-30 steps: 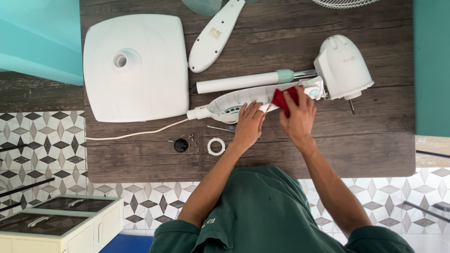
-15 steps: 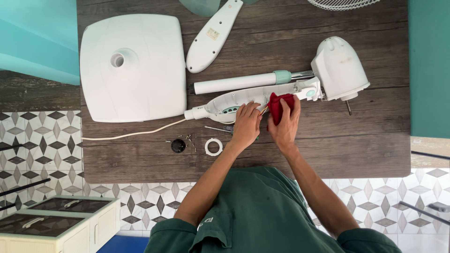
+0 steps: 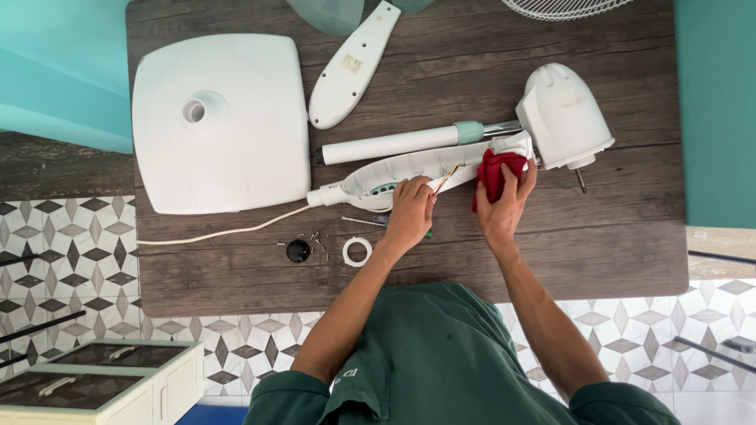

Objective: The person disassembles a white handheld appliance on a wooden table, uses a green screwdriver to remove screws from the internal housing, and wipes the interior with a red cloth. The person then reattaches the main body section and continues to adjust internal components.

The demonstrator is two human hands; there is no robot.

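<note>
A dismantled white pedestal fan lies on a dark wooden table (image 3: 614, 260). My left hand (image 3: 411, 211) rests on the opened white control housing (image 3: 394, 171), fingers at its near edge by some thin wires. My right hand (image 3: 504, 206) grips a red cloth (image 3: 494, 171) pressed against the housing's right end, just below the white motor head (image 3: 563, 116). A white pole with a teal collar (image 3: 398, 145) lies just behind the housing.
The square white fan base (image 3: 224, 126) lies at the left, with a white cover panel (image 3: 353, 69) behind. A screwdriver (image 3: 364, 223), a white ring (image 3: 357, 251), a black cap (image 3: 298, 251) and small screws sit near my left wrist. A power cord (image 3: 224, 233) trails left. A fan grille (image 3: 563, 6) lies at the far edge.
My right hand with the red cloth has shifted a little right along the housing toward the motor head. My left hand stays on the housing.
</note>
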